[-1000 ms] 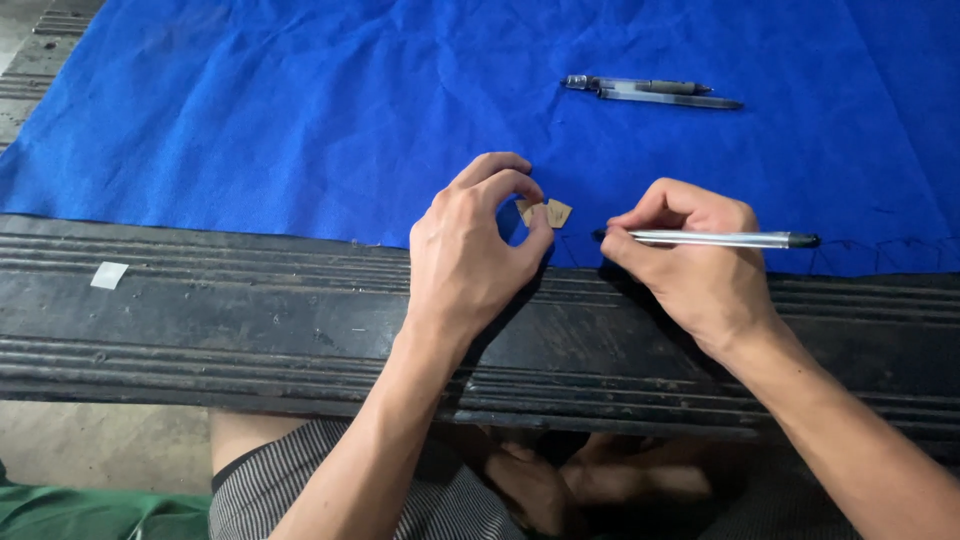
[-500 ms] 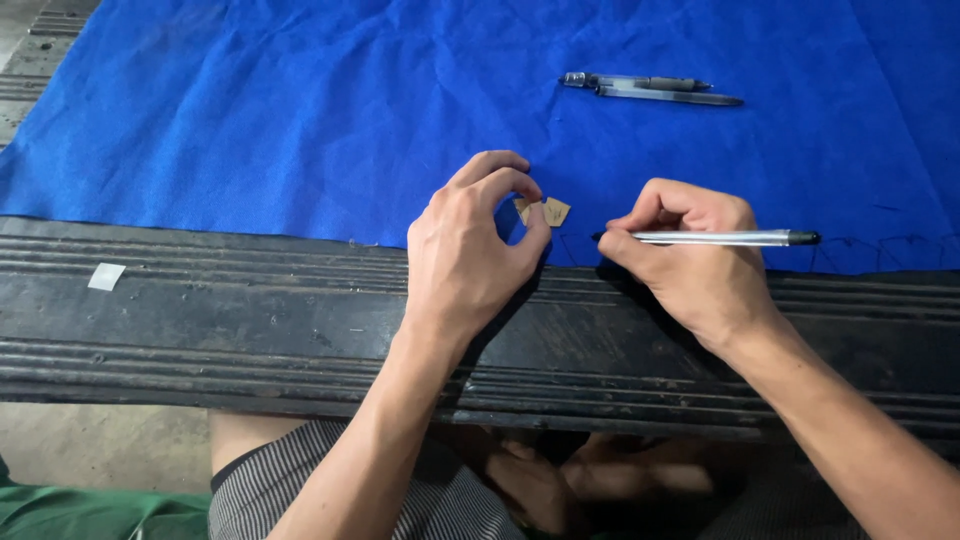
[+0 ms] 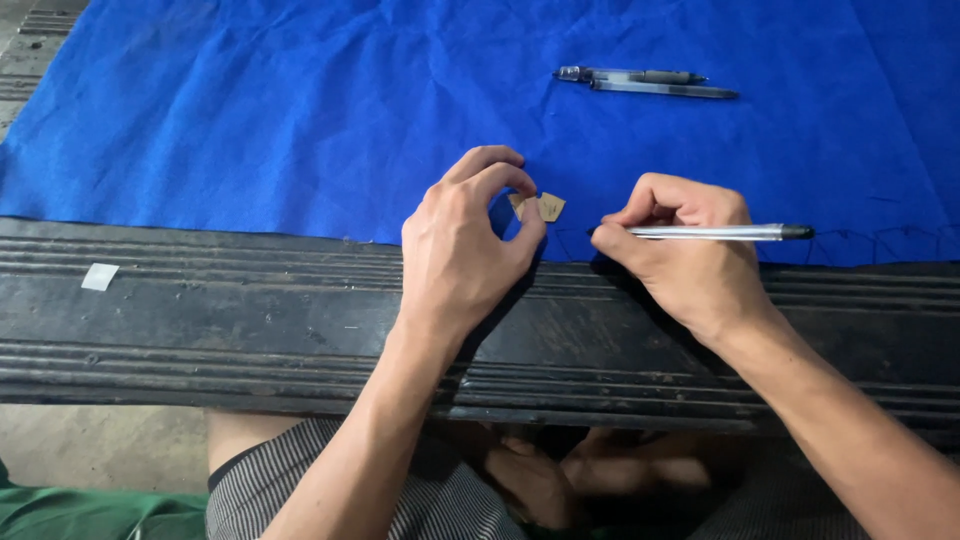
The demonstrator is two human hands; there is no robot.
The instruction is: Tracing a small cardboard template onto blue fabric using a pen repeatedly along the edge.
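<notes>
My left hand [image 3: 465, 245] rests at the near edge of a blue cloth [image 3: 300, 110], its index finger and thumb curled around a small tan scrap of paper or card [image 3: 543, 207] that lies on the cloth. My right hand [image 3: 690, 262] grips a silver pen [image 3: 715, 232] lying almost level, its tip pointing left toward the scrap and its dark end pointing right. The pen tip stays a short way right of the scrap.
Two more pens [image 3: 645, 82] lie side by side on the cloth farther back. The cloth covers a dark ridged table edge [image 3: 200, 300], where a small white slip [image 3: 99, 277] sits at the left. My lap in striped fabric shows below.
</notes>
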